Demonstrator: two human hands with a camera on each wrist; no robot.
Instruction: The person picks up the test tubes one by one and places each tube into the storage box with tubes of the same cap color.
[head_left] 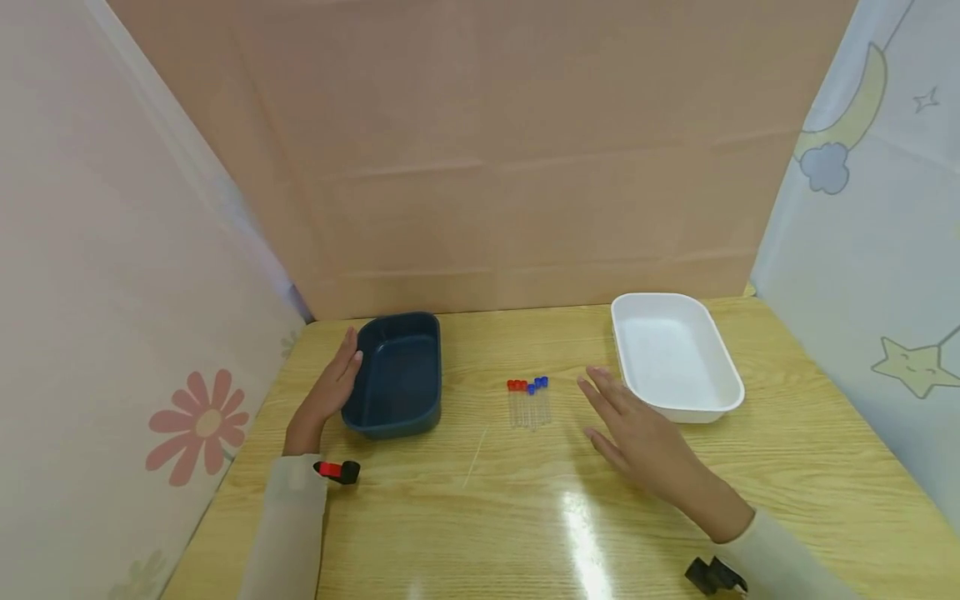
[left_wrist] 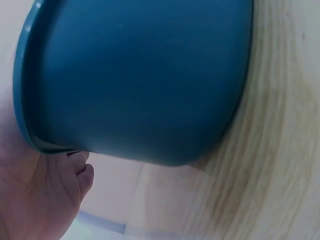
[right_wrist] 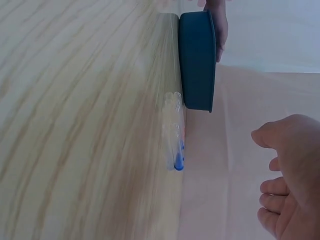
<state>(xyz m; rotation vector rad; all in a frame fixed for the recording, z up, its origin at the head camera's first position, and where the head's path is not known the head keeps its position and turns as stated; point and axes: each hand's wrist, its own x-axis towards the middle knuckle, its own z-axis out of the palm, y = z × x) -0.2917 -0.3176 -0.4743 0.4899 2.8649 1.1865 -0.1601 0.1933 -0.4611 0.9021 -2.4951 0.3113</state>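
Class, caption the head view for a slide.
Left hand at dark tray, right hand near white tray, tubes between the trays.

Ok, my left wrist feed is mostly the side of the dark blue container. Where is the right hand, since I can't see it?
Observer: The right hand is by the near left corner of the white container.
Operator: Got it. And what lies on the table between the two containers?
Observer: A row of clear tubes, lying side by side on the table.
Operator: Which caps are on the side toward the dark blue container?
Observer: The red caps are nearer the dark blue container; the blue caps are on the white container's side.
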